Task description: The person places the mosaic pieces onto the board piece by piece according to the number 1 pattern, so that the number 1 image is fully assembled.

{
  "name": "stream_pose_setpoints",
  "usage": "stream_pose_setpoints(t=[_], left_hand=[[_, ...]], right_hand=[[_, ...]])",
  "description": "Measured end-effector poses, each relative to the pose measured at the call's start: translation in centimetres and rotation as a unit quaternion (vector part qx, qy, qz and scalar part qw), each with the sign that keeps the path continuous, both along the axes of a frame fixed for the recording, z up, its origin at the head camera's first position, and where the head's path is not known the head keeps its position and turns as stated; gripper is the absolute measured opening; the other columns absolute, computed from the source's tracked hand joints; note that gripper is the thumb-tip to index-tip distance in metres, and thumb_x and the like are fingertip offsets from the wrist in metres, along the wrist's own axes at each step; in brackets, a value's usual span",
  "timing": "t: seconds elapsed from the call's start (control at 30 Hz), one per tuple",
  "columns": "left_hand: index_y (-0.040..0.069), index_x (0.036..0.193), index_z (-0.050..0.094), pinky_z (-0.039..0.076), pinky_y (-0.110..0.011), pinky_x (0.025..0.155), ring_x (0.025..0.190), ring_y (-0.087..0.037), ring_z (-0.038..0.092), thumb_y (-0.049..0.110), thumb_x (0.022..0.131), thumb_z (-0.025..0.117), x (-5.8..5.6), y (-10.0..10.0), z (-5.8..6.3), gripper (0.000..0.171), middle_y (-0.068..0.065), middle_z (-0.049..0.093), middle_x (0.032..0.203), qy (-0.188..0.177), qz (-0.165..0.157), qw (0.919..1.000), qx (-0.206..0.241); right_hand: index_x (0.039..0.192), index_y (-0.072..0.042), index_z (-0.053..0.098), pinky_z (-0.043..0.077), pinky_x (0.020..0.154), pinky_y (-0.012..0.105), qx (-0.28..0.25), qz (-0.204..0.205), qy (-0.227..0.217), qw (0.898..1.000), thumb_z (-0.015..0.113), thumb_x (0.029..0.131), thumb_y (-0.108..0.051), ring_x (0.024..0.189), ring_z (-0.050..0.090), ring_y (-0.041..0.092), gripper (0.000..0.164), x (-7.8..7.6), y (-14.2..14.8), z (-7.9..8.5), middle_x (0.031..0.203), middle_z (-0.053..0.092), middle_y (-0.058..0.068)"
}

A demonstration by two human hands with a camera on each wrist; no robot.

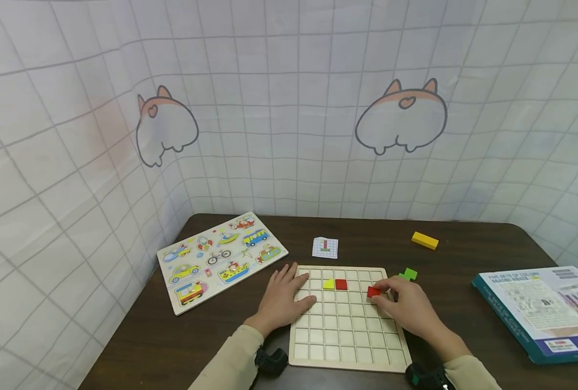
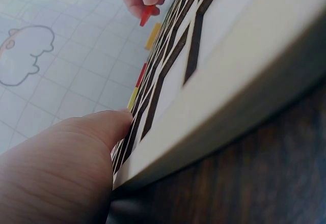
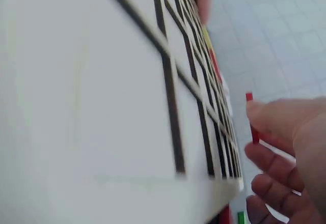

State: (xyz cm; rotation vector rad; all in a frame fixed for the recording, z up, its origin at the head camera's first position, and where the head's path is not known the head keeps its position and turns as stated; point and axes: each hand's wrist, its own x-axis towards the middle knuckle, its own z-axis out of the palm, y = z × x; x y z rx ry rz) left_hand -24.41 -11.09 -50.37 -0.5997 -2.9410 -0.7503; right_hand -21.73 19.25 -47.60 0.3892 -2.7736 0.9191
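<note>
My right hand (image 1: 410,310) pinches a red square tile (image 1: 373,292) between thumb and fingers, over the right part of a pale wooden grid board (image 1: 345,353). In the right wrist view this tile (image 3: 254,127) is seen edge-on, held off the grid. My left hand (image 1: 283,298) rests with spread fingers on the board's left edge. Its thumb (image 2: 109,124) reaches onto the grid in the left wrist view. Near the board's far side a yellow piece (image 1: 328,284) with a slanted edge lies beside another red square tile (image 1: 341,284).
Green pieces (image 1: 408,274) lie just past the board's right edge, and a yellow block (image 1: 424,240) farther back. A small pattern card (image 1: 325,248) sits behind the board. A vehicle picture board (image 1: 220,260) is at left, a teal-edged box (image 1: 542,309) at right.
</note>
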Motion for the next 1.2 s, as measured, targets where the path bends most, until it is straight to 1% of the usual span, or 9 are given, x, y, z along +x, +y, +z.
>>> stream_pose_setpoints(t=[0.07,0.13,0.3,0.4,0.47,0.6,0.9,1.03,1.2], left_hand=[[0.016,0.144,0.051,0.012,-0.054,0.119,0.148,-0.033,0.018,0.052,0.093,0.057,0.0,0.0,0.0,0.063,-0.014,0.027,0.159,0.003,-0.001,1.0,0.0],[0.017,0.145,0.051,0.012,-0.054,0.119,0.148,-0.032,0.018,0.052,0.093,0.058,0.0,0.0,0.0,0.063,-0.014,0.027,0.159,0.002,-0.002,1.0,0.001],[0.016,0.144,0.051,0.013,-0.054,0.119,0.148,-0.033,0.019,0.052,0.093,0.058,0.0,0.0,0.0,0.062,-0.014,0.028,0.158,0.005,-0.003,1.0,0.001],[0.016,0.144,0.051,0.013,-0.054,0.119,0.148,-0.033,0.019,0.051,0.093,0.059,0.0,0.0,-0.1,0.062,-0.014,0.029,0.158,0.006,-0.002,1.0,0.0],[0.016,0.144,0.051,0.013,-0.054,0.119,0.148,-0.032,0.019,0.051,0.093,0.059,0.0,-0.1,-0.1,0.062,-0.014,0.028,0.158,0.005,-0.001,1.0,-0.001],[0.017,0.144,0.051,0.012,-0.053,0.119,0.148,-0.032,0.018,0.052,0.093,0.058,0.0,-0.2,-0.1,0.062,-0.013,0.027,0.159,0.005,0.003,1.0,-0.003],[0.016,0.143,0.052,0.013,-0.054,0.119,0.148,-0.033,0.02,0.051,0.093,0.059,0.1,-0.2,0.2,0.062,-0.014,0.029,0.158,0.006,0.007,1.0,-0.002],[0.017,0.144,0.051,0.013,-0.054,0.119,0.148,-0.032,0.019,0.053,0.093,0.058,0.1,-0.1,0.1,0.063,-0.013,0.028,0.158,0.004,0.009,0.9999,-0.008],[0.018,0.145,0.05,0.013,-0.053,0.119,0.148,-0.031,0.018,0.054,0.093,0.056,0.0,0.1,-0.1,0.064,-0.012,0.027,0.159,0.0,0.01,0.9998,-0.014]], right_hand=[[0.1,-0.015,0.075,0.034,0.055,0.025,-0.001,-0.001,-0.005,1.0,0.08,0.082,-0.025,0.067,0.044,0.012,0.021,0.0,-0.3,0.1,0.079,0.057,-0.007],[0.1,-0.014,0.075,0.035,0.056,0.025,0.001,-0.003,-0.01,1.0,0.08,0.082,-0.025,0.067,0.044,0.012,0.022,0.0,-0.6,0.2,0.081,0.059,-0.007],[0.101,-0.014,0.075,0.047,0.067,0.032,0.006,0.005,-0.023,1.0,0.079,0.083,-0.023,0.078,0.054,0.014,0.021,-0.1,-1.3,0.5,0.097,0.067,-0.003],[0.102,-0.015,0.075,0.051,0.073,0.036,-0.001,0.017,-0.03,0.999,0.078,0.084,-0.022,0.085,0.059,0.014,0.02,-0.4,-1.7,0.3,0.104,0.068,-0.002],[0.102,-0.017,0.075,0.051,0.074,0.036,-0.004,0.025,-0.035,0.999,0.077,0.084,-0.021,0.086,0.059,0.014,0.019,-0.5,-2.0,0.1,0.104,0.068,-0.003],[0.103,-0.018,0.075,0.048,0.07,0.032,-0.016,0.033,-0.042,0.998,0.078,0.084,-0.02,0.081,0.055,0.013,0.019,-0.9,-2.8,-0.2,0.101,0.068,-0.005],[0.103,-0.016,0.076,0.049,0.073,0.031,-0.024,0.027,-0.04,0.999,0.08,0.082,-0.02,0.081,0.054,0.012,0.022,-1.5,-5.2,-0.3,0.099,0.068,-0.006],[0.101,-0.017,0.075,0.047,0.071,0.029,-0.026,0.037,-0.043,0.998,0.081,0.081,-0.021,0.08,0.052,0.011,0.021,-1.5,-5.7,-0.4,0.096,0.066,-0.007],[0.1,-0.018,0.075,0.046,0.07,0.028,-0.019,0.035,-0.041,0.998,0.082,0.08,-0.02,0.079,0.051,0.01,0.021,-1.3,-5.9,-0.6,0.096,0.066,-0.008]])
